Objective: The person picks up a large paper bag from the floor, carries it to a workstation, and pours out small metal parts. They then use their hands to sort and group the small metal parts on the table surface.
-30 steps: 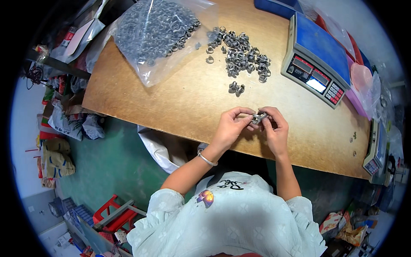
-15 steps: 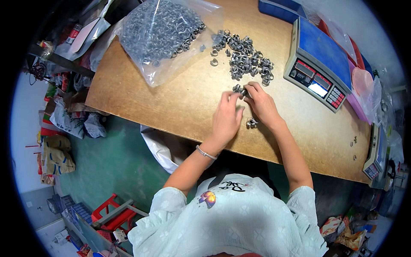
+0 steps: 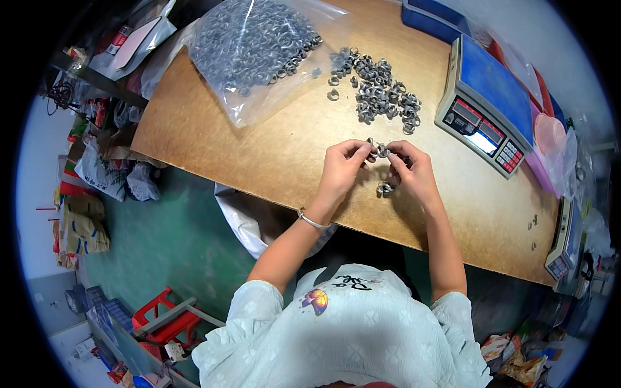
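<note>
The step in hand appeared to be fingertip handling of grey metal rings (image 3: 380, 151); the left hand (image 3: 343, 167) pinched them from the left, thumb and forefinger nearly closed; the right hand (image 3: 417, 173), likewise, from the right. A small ring cluster (image 3: 385, 188) lay nearer on the desk (image 3: 272, 155), a loose ring heap (image 3: 381, 94) farther; any regrip would likely call for one firm pinch while the other eased.

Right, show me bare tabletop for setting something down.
Bare table: left of the left hand, nearer than the clear bag; right of the right hand, nearer than the larger scale. Crowded: the ring pile between bag and scale.
</note>
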Demonstrator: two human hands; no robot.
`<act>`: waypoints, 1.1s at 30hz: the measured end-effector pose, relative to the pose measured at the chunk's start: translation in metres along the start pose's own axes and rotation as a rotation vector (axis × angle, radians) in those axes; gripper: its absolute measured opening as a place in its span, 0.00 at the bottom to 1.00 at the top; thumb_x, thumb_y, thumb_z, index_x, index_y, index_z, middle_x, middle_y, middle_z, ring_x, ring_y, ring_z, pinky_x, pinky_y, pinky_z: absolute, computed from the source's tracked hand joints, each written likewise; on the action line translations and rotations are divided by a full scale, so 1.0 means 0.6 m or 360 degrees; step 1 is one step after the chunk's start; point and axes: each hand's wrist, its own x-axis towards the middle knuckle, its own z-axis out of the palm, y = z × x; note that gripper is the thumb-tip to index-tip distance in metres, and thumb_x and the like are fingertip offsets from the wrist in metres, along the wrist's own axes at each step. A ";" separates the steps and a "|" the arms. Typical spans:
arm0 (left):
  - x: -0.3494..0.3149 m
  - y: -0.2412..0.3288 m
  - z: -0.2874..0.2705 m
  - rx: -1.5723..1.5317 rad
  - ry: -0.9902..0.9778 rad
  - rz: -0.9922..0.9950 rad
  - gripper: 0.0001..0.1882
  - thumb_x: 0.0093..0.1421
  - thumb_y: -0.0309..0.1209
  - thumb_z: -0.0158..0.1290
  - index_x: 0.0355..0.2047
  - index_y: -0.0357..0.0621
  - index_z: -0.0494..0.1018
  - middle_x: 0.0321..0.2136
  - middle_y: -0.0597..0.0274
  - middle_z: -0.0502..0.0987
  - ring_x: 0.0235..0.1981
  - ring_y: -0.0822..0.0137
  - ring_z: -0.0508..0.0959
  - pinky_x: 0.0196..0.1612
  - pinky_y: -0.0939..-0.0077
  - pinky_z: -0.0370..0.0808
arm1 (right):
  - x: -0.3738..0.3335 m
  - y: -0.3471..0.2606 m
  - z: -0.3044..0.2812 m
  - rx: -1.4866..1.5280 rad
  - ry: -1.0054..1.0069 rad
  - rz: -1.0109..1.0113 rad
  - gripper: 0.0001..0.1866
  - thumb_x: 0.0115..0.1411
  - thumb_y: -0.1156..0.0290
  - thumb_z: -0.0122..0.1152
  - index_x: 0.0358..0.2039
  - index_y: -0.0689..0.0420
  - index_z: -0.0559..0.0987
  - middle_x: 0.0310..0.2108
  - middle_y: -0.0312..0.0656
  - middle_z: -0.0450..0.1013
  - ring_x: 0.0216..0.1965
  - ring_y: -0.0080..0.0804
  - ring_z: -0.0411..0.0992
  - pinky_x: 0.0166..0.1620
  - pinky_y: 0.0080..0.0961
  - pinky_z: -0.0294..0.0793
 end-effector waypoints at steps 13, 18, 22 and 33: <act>-0.145 -0.004 -0.070 -0.0797 0.0020 -0.0536 0.12 0.58 0.21 0.43 0.43 0.31 0.66 0.33 0.53 0.74 0.29 0.69 0.75 0.32 0.81 0.74 | -0.080 -0.038 0.052 0.0956 -0.0254 0.0362 0.08 0.60 0.74 0.45 0.36 0.65 0.69 0.29 0.43 0.70 0.21 0.20 0.67 0.17 0.11 0.63; -0.203 -0.014 -0.081 -0.1393 -0.0046 -0.0729 0.23 0.62 0.39 0.33 0.44 0.30 0.66 0.38 0.53 0.73 0.38 0.64 0.73 0.44 0.66 0.70 | -0.116 -0.044 0.079 -0.0093 -0.0459 -0.0032 0.08 0.55 0.78 0.52 0.37 0.62 0.72 0.25 0.42 0.70 0.22 0.26 0.69 0.24 0.19 0.67; -0.214 -0.024 -0.076 -0.1699 0.0094 -0.0914 0.19 0.62 0.40 0.38 0.40 0.37 0.69 0.29 0.62 0.73 0.33 0.69 0.73 0.38 0.72 0.72 | -0.126 -0.063 0.126 -0.0456 -0.0572 -0.0472 0.11 0.50 0.82 0.54 0.36 0.61 0.73 0.30 0.46 0.70 0.30 0.40 0.71 0.32 0.28 0.70; -0.250 -0.185 -0.206 -0.1225 0.1217 -0.0748 0.10 0.56 0.26 0.45 0.38 0.38 0.69 0.31 0.60 0.70 0.33 0.65 0.69 0.39 0.64 0.68 | -0.069 -0.017 0.044 -0.0303 0.0276 -0.0112 0.09 0.52 0.74 0.57 0.35 0.60 0.74 0.17 0.36 0.65 0.18 0.20 0.60 0.24 0.17 0.60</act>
